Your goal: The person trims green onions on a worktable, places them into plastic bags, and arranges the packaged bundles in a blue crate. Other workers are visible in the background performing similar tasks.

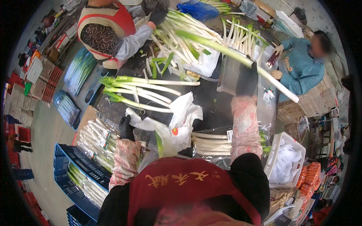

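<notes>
My right hand (246, 77), in a black glove, grips a long leek (234, 53) held up over the table, its white root end pointing towards the lower right. The leek's green part is blurred. My left hand (126, 127), gloved in black too, holds one end of a crumpled white cloth or sheet (181, 115) with a small red mark. Just beyond that sheet lies a row of leeks (141, 89), green ends to the left. Below my right forearm, packed leeks in clear film (212, 142) lie close to my apron.
A large leek pile (189, 34) covers the far table. One co-worker (104, 36) stands at the upper left; another person (302, 62) sits at the right. Bagged leeks (96, 138) and a blue crate (60, 166) are left; a white basket (275, 158) is right.
</notes>
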Action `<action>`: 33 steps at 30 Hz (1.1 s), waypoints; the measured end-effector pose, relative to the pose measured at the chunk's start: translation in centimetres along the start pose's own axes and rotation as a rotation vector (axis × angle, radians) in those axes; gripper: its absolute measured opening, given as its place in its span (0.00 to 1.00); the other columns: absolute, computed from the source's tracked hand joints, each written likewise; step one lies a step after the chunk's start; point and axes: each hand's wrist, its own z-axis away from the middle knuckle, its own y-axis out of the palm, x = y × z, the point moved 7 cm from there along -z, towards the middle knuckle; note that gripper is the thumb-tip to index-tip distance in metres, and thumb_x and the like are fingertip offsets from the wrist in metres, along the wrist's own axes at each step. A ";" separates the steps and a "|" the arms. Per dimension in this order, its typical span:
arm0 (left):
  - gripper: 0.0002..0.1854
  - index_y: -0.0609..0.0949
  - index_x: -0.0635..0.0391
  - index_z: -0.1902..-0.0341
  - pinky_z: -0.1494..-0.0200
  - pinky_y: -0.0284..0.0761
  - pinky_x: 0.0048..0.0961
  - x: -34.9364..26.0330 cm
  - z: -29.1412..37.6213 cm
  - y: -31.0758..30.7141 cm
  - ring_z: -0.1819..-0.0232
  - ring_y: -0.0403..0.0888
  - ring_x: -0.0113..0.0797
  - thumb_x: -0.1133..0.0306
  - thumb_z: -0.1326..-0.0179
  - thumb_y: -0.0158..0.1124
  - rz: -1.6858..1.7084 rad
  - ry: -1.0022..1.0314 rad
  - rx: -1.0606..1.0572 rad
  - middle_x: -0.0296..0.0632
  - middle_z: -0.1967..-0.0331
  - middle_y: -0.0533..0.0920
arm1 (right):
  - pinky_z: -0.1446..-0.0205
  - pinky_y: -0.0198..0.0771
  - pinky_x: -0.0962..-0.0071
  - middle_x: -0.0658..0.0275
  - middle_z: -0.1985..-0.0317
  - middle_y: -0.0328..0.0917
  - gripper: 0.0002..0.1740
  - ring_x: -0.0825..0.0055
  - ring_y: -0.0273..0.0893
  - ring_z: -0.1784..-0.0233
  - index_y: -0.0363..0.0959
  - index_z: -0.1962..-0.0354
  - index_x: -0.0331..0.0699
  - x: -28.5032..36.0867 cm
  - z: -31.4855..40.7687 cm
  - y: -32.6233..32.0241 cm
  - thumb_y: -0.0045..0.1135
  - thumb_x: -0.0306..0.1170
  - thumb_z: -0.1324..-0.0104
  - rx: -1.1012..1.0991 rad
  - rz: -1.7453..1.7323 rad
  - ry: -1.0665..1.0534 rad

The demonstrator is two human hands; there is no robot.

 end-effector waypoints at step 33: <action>0.18 0.73 0.63 0.45 0.54 0.77 0.29 4.1 11.7 16.0 0.54 0.77 0.34 0.68 0.37 0.57 -0.276 -0.173 0.771 0.44 0.55 0.78 | 0.53 0.69 0.74 0.54 0.58 0.75 0.47 0.69 0.74 0.59 0.58 0.37 0.37 -12.7 26.0 0.5 0.64 0.54 0.48 1.295 1.389 0.694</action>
